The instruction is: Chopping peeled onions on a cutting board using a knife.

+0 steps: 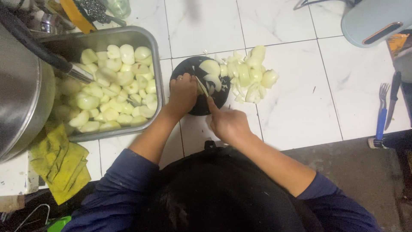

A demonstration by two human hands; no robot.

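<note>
A round black cutting board lies on the white tiled floor. My left hand presses down on a peeled onion piece on the board. My right hand grips a knife, forefinger stretched along its back, the blade cutting into the onion beside my left fingers. A heap of cut onion pieces spills off the board's right side onto the tiles.
A steel tray full of peeled onions stands left of the board, with a big steel pot and yellow cloth beyond it. A fork and knife lie at right, a pale appliance top right.
</note>
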